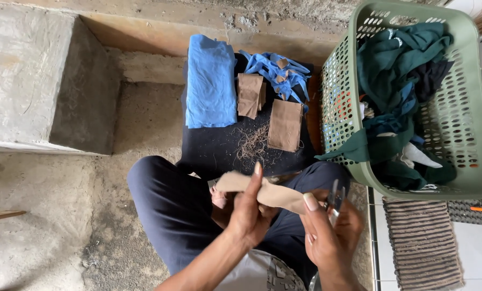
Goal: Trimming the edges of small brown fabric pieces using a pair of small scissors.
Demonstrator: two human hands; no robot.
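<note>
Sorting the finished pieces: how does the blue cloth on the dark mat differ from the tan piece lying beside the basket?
The blue cloth is larger and wrinkled; the tan piece is smaller and flatter. The blue cloth lies at the mat's far left, the tan piece nearer the green basket. Both are folded rectangles.

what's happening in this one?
A person sits on the floor holding a tan piece of cloth over their lap. The left hand pinches the cloth, and the right hand holds a small metal tool at its end; what kind is unclear. Ahead, a dark cloth carries folded blue fabric, blue scraps, two tan pieces and loose threads. A green laundry basket of clothes stands to the right.
</note>
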